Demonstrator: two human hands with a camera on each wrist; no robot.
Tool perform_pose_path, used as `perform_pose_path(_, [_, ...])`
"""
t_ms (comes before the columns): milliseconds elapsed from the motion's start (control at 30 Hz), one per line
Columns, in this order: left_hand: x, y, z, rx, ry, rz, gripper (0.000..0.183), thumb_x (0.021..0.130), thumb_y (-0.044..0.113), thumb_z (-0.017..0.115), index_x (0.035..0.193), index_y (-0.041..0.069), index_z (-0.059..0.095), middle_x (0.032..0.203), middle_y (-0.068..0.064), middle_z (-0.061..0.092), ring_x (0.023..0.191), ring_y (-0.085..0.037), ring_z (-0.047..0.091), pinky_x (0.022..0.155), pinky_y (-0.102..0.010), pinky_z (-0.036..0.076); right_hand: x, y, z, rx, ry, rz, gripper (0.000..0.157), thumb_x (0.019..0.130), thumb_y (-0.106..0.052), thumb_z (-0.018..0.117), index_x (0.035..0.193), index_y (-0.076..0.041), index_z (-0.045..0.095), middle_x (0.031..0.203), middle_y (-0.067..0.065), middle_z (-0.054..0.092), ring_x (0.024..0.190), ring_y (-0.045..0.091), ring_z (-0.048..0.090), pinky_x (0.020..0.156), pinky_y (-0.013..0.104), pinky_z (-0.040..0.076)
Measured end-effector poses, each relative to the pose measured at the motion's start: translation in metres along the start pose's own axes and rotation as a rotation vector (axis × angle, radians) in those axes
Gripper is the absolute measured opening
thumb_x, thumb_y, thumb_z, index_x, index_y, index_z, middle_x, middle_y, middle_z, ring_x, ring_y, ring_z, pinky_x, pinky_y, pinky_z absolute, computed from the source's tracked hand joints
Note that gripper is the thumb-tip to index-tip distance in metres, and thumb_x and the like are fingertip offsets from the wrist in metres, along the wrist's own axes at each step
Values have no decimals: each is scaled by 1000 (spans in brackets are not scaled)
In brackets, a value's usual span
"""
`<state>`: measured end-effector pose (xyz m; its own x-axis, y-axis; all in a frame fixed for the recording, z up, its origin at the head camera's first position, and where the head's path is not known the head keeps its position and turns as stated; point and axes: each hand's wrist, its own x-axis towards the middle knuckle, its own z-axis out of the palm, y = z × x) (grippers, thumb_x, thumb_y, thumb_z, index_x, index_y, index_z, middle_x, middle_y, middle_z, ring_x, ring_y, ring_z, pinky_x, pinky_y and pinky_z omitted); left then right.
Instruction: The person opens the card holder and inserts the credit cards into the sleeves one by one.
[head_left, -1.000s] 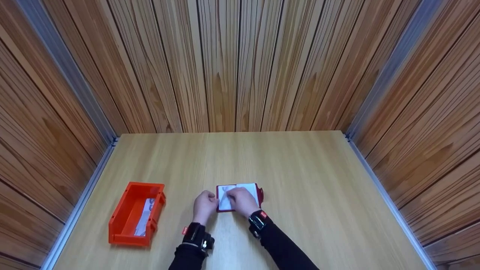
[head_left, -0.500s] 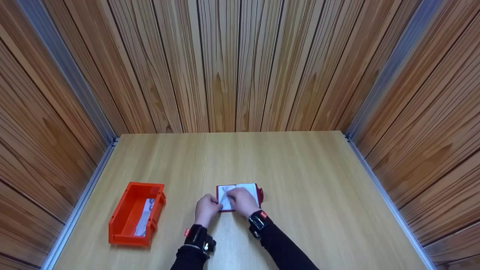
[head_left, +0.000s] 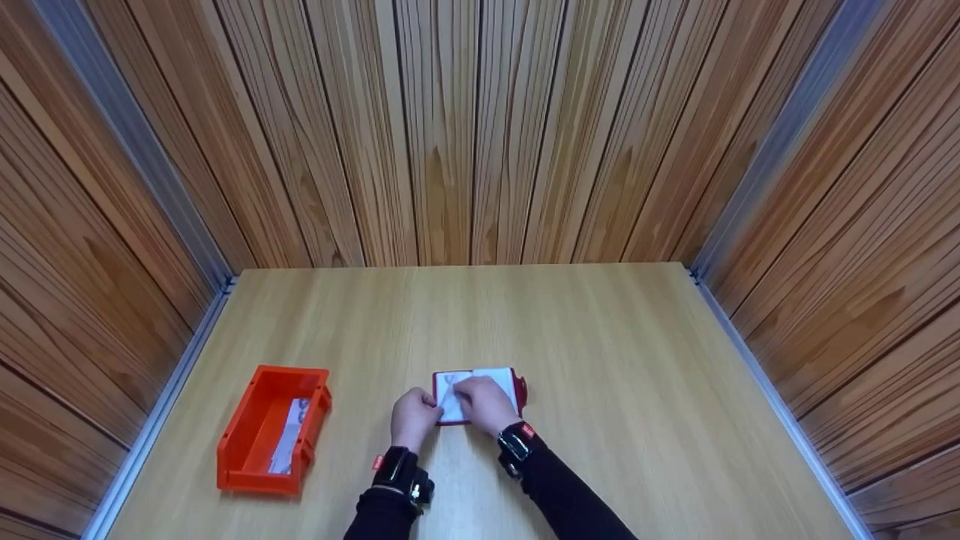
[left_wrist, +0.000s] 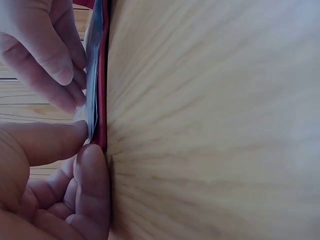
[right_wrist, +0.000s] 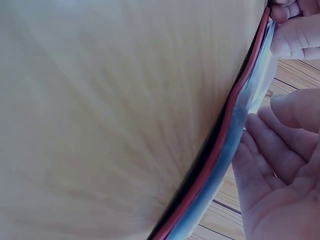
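A small red-covered booklet (head_left: 505,379) lies spread on the table, with white or translucent leaves like sleeves. At its near left corner, my left hand (head_left: 412,418) pinches the edge between thumb and forefinger; in the left wrist view the thumb (left_wrist: 60,140) presses on the leaves. My right hand (head_left: 487,405) reaches over the leaves with its fingertips touching them. In the right wrist view its thumb (right_wrist: 295,107) stands apart from the fingers, beside a thin raised leaf (right_wrist: 262,82). A faint greyish print shows on the left page, partly covered by the right hand.
An orange-red bin (head_left: 247,442) stands on the table to the left, with a white printed paper strip (head_left: 289,436) inside. Wood-panelled walls (head_left: 442,135) with metal corner rails (head_left: 772,157) enclose the table (head_left: 570,322) at the back and sides.
My left hand has shifted slightly right, and its fingertips now sit further onto the booklet's left page corner. The right hand and the booklet have hardly moved.
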<state>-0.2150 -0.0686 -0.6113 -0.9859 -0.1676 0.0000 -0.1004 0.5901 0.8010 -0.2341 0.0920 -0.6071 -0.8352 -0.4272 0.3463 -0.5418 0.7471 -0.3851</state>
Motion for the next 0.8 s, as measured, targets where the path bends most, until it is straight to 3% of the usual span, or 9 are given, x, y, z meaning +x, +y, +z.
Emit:
perform_pose_path(467, [-1,4,-2,11,17,22,18,71,1,76,70,7,59,69,-2,59,67,-21,55,63,-37,46,-2,1,-2,31,13,21,15,89,-2,67,102,0,73,97,12,72,95,29,67,87,39,51])
perform_pose_path(667, [-2,4,-3,2,-2,-7,20,73,1,77,70,7,58,68,-1,57,67,-21,54,63,-36,45,-2,1,-13,98,-34,130,22,93,-6,64,113,0,71,110,13,70,108,30,63,96,43,47])
perform_pose_path(800, [-2,4,-2,-2,3,-5,20,72,0,77,70,6,58,67,-1,57,66,-21,54,62,-36,45,-1,3,-21,122,6,168,23,93,-6,64,115,-1,70,112,14,69,110,31,62,96,44,46])
